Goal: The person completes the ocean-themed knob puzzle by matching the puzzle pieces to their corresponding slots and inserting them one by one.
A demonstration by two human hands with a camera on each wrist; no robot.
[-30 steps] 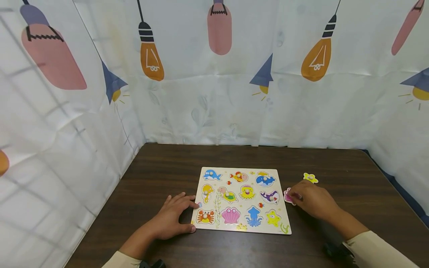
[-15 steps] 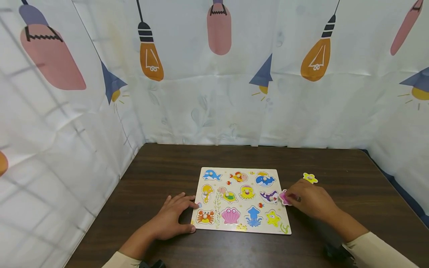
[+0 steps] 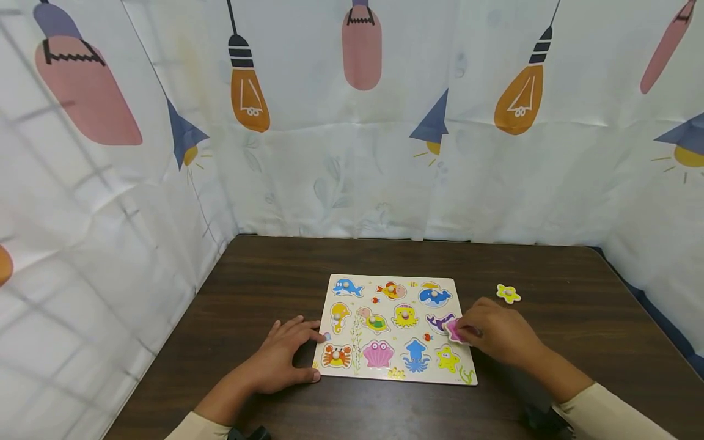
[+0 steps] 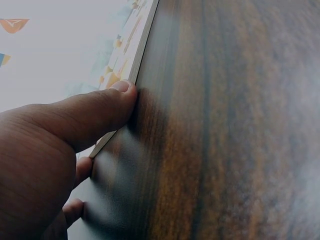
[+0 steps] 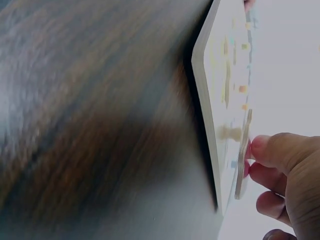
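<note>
A wooden peg puzzle board [image 3: 352,342] with sea-animal shapes lies on the table. My right hand [image 3: 497,333] pinches a pink puzzle piece [image 3: 454,330] over the board's right edge, overlapping the purple whale [image 3: 437,322]. In the right wrist view that piece [image 5: 242,165] is tilted up close over the board, with thumb and finger at its knob. My left hand [image 3: 286,354] rests at the board's left edge, fingers spread and fairly straight. Its thumb [image 4: 107,112] touches the board's near-left corner in the left wrist view.
A yellow star-shaped piece [image 3: 508,293] with a knob lies on the dark wooden table [image 3: 286,260] beyond my right hand. White cloth [image 3: 352,183] printed with lamps and bulbs hangs behind and along the sides of the table.
My right hand has moved left with the pink piece, from the table beside the board to over its right edge. The left hand has stayed in place.
</note>
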